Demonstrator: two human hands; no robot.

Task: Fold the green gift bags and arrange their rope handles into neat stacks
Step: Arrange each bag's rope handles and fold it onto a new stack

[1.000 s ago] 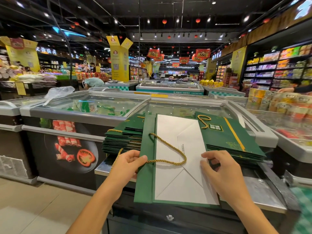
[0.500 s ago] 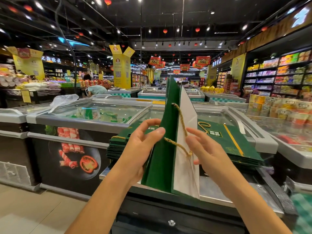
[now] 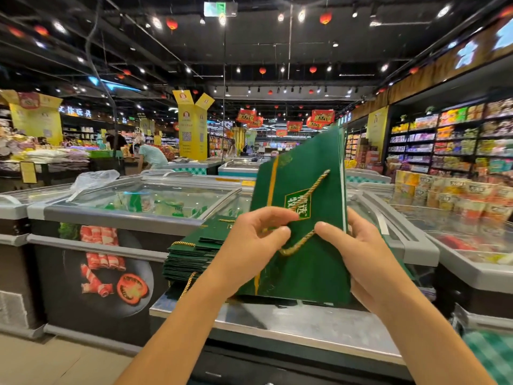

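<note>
left grip [image 3: 249,243] pinches the rope [image 3: 301,243], right grip [image 3: 358,254] holds the upright bag [image 3: 305,273] by its edge; the stack [image 3: 191,254] lies low left, nearer the left grip.

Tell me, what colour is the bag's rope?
Gold; the rope handle on the green gift bag shows best in the head view.

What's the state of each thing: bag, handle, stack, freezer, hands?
held gift bag, flat, held upright, printed face toward camera
rope handle, draped loose across the bag's face
left hand, pinches rope handle
right hand, grips held gift bag's edge
stack of folded bags, lying flat
freezer lid, closed
</note>
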